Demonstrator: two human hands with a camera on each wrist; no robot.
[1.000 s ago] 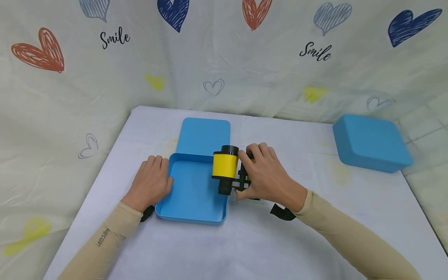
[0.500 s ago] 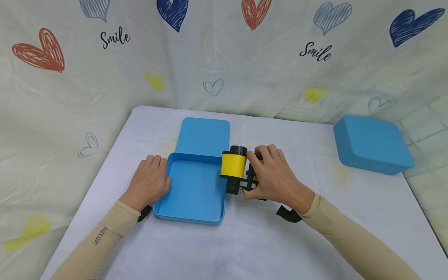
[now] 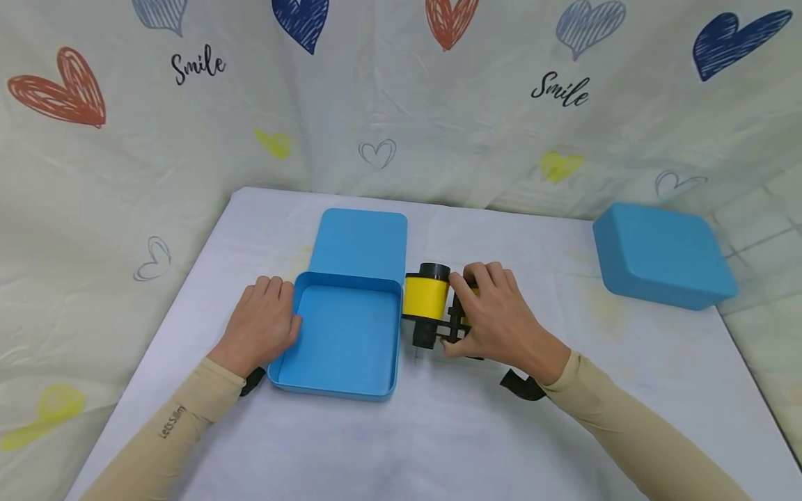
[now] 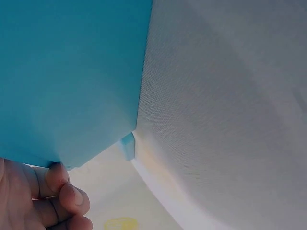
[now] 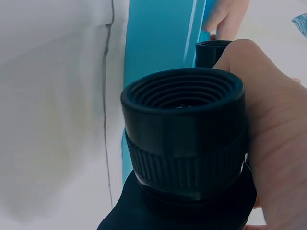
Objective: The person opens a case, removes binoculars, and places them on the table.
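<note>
On the table (image 3: 564,438) we see the open box (image 3: 341,341), the lid (image 3: 363,240) behind, toward the far edge. The left hand (image 3: 260,323) is at the box's left wall; just right of it are the binoculars (image 3: 426,298), under the right hand (image 3: 504,319). Another box (image 3: 664,257) sits at the far right corner.

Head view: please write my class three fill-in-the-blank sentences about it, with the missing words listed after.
1. The right hand grips binoculars colored black and ____.
2. The binoculars are to the ____ of the blue tray that the left hand grips.
3. The word printed on the backdrop is ____.

Missing words: yellow; right; Smile.
</note>
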